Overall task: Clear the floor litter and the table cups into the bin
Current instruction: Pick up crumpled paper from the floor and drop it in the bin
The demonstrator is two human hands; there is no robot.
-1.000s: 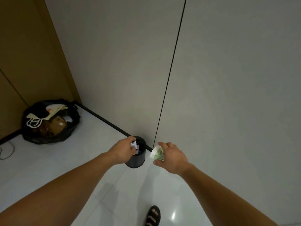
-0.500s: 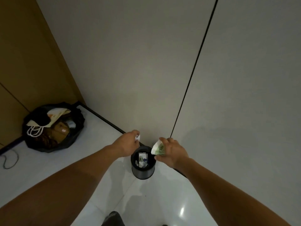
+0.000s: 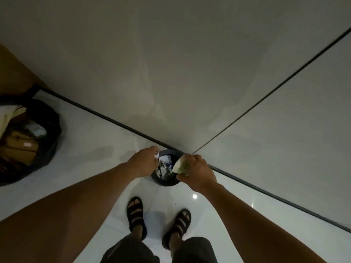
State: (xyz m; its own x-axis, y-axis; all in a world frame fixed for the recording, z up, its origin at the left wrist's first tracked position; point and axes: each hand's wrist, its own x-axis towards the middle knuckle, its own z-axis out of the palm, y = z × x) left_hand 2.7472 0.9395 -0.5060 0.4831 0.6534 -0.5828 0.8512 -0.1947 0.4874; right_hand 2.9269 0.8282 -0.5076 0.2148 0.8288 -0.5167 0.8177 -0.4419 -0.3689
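Both hands over bin, litter not yet dropped.
L hand: fingers curled round a white scrap. R hand: fingers pinch a green-printed wrapper. Both items held above the bin mouth, prob. so a release lands inside, not on the floor. Bin stands against the wall, part full of paper. Black bag well apart at left.

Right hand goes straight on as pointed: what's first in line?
Probably the open bin, then the left hand beyond. The right hand holds a green-white wrapper; its height above the rim is unclear.
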